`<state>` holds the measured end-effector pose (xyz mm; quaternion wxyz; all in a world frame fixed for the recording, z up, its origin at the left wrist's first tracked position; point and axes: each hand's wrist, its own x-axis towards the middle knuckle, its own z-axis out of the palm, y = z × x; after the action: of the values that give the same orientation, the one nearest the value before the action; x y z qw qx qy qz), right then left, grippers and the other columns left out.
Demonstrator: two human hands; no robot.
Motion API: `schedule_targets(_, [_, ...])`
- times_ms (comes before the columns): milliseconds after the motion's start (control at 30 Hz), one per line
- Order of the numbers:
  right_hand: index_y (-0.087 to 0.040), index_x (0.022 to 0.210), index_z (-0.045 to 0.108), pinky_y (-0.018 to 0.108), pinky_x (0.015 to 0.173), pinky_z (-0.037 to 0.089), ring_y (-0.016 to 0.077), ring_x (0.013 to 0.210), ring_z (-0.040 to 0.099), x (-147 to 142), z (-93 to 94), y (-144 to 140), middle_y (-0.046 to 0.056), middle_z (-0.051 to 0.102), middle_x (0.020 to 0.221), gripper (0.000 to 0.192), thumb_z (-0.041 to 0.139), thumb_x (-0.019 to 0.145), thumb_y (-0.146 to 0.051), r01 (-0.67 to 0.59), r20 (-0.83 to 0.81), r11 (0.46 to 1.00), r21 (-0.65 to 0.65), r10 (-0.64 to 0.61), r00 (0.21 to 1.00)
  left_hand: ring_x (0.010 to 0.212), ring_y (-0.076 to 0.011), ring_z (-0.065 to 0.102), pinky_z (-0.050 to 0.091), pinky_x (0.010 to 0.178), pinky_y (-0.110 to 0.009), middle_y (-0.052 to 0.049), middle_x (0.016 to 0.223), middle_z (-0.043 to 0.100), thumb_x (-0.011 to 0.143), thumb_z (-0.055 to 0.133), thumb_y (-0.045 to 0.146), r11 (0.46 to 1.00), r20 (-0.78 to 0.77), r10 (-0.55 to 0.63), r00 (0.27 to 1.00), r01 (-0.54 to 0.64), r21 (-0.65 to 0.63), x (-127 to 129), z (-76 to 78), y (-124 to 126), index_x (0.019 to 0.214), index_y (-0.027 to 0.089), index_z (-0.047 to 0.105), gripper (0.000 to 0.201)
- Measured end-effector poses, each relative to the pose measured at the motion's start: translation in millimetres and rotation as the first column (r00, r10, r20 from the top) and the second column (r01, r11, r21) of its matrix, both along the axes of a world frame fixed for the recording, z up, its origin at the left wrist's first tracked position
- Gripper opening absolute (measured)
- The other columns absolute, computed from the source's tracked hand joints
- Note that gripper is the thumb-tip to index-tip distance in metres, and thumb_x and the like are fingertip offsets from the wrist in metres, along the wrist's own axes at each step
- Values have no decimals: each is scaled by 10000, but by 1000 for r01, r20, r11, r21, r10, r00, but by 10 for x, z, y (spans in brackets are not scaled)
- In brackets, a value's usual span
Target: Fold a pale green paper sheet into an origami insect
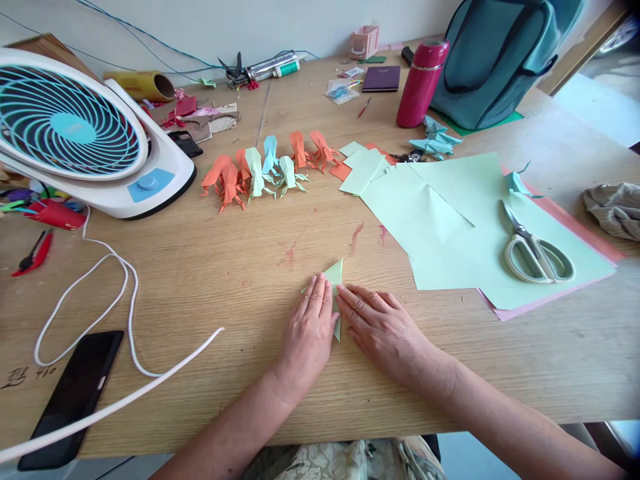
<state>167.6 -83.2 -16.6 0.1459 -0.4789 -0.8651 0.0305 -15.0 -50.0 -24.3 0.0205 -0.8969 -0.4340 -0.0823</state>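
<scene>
While both hands [345,327] flatten green paper [336,275]; no legible labels.

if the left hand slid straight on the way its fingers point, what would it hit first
The left hand lies flat on the small folded light green paper piece, fingers pointing away across the wooden table. Past that piece, bare wood follows, then probably the row of orange and pale green folded paper figures; depth is uncertain.

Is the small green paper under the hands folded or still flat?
Folded: the small green paper shows a pointed, layered tip between the left hand and right hand, both pressing it flat.
</scene>
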Motion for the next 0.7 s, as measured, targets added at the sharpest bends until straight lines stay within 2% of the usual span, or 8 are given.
schedule_targets(267, [-113,1474,442,448,986,466,306,1379,422,-19,0,-23,123,389,1558,476,431,1001,-168,-2,-3,1000,-1,2,1000,1460,-342,317,426,1131,-476,-258,1539,362,992,461,258,999,18,-31,999,31,-34,2,-20,-11,1451,14,395,524])
schedule_targets(500, [-132,1511,379,451,990,488,288,1358,455,1,115,22,142,482,1498,531,483,999,-224,2,-43,999,-48,-4,999,1443,-358,347,407,1123,-521,-211,1544,382,985,460,258,999,2,12,1000,-12,-38,11,3,-32,1449,68,434,503])
schedule_targets(700, [-100,1481,410,445,986,490,284,1287,497,-76,206,93,162,514,1465,509,483,1002,-256,16,-126,996,-91,-28,992,1445,-369,336,414,1104,-523,-177,1558,376,946,482,227,998,-4,30,1000,-31,-62,3,18,-40,1450,89,451,523])
